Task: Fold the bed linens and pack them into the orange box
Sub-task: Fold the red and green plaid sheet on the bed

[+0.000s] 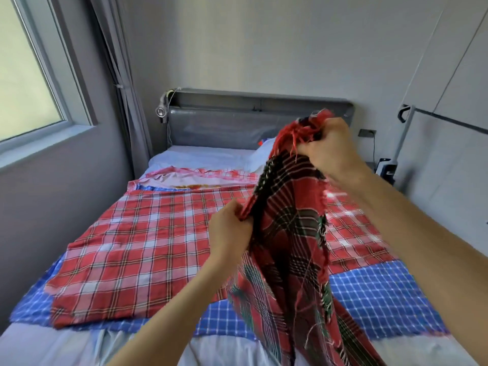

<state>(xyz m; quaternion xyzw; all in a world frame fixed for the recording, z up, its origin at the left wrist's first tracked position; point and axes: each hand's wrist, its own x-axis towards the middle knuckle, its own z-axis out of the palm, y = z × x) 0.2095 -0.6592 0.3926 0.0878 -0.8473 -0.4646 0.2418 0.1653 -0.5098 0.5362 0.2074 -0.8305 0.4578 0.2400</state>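
- Two hands lift a dark red tartan cloth with frayed edges (287, 233) mid-frame: right hand (330, 146) grips its top corner.
- Left hand (229, 233) pinches its edge lower down (likely finding corners).

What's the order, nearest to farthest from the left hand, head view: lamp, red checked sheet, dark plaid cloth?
1. dark plaid cloth: gripped by the left hand.
2. red checked sheet: spread on the bed below it.
3. lamp: far left end of the headboard.
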